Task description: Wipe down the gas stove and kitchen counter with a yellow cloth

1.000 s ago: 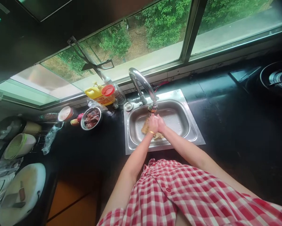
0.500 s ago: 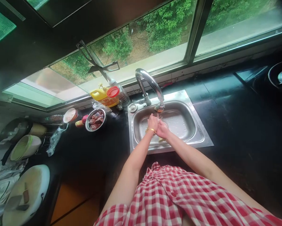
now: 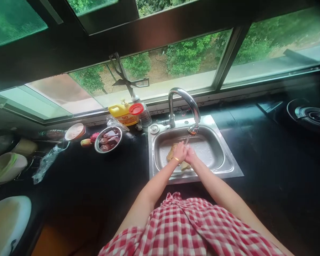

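Note:
My left hand [image 3: 180, 152] and my right hand [image 3: 191, 155] are pressed together over the steel sink [image 3: 215, 170], just below the spout of the curved tap [image 3: 183, 103]. A thin stream of water runs from the spout onto them. The fingers of both hands are curled against each other, and I see nothing held between them. A gold bangle sits on my left wrist. A yellowish-brown cloth [image 3: 172, 153] lies on the sink floor under my hands.
Left of the sink stand a yellow oil jug with a red cap [image 3: 124, 112], a steel bowl of dark red pieces [image 3: 108, 139], a pink-lidded jar [image 3: 74, 131] and crumpled plastic [image 3: 43, 163]. A gas burner [image 3: 310, 116] sits far right. Black counter surrounds the sink.
The view has tilted upward and shifted. My hands stay together under the tap, rubbing and moving slightly toward the sink's front edge. The cloth shows again beneath them.

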Motion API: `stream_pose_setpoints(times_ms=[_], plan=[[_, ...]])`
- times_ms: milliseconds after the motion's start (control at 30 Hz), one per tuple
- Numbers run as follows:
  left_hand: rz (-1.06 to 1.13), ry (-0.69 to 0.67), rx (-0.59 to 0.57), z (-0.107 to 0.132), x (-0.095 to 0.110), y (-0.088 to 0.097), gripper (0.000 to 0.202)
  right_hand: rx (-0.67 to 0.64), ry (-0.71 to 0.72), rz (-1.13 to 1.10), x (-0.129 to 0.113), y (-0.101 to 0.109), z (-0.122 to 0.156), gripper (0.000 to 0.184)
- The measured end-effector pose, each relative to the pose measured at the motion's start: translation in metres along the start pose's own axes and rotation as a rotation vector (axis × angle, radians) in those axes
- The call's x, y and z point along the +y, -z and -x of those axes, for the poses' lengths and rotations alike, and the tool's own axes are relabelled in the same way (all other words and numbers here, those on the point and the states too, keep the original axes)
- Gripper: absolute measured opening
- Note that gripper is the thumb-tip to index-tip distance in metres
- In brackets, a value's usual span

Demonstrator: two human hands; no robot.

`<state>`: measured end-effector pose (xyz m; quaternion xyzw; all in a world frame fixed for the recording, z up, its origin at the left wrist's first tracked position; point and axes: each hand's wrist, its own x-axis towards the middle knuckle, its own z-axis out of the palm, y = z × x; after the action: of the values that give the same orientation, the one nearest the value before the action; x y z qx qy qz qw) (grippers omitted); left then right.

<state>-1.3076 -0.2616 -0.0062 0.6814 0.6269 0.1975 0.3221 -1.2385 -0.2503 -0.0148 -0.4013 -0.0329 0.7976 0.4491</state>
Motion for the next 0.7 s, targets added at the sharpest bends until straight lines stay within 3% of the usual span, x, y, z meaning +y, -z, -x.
stream_pose_setpoints(times_ms=[167,300,400,533,700], plan=[[-0.237,-0.125,-0.075,-0.014,0.008,0.031,0.033,0.086,0.019,-0.131,-0.032,-0.015,-0.013,0.017],[-0.185,-0.197,-0.065,-0.005,0.005,0.029,0.04,0.158,0.066,-0.073,-0.063,-0.013,-0.022,0.02],[-0.083,-0.103,-0.005,0.001,-0.012,0.027,0.041,0.212,0.058,-0.023,-0.073,-0.01,-0.029,0.023],[0.075,0.1,0.093,-0.008,-0.037,0.036,0.037,0.317,0.06,0.07,-0.056,-0.006,-0.034,0.035],[0.167,0.192,0.119,-0.019,-0.051,0.044,0.033,0.338,0.097,0.201,-0.012,0.013,-0.022,0.047]])
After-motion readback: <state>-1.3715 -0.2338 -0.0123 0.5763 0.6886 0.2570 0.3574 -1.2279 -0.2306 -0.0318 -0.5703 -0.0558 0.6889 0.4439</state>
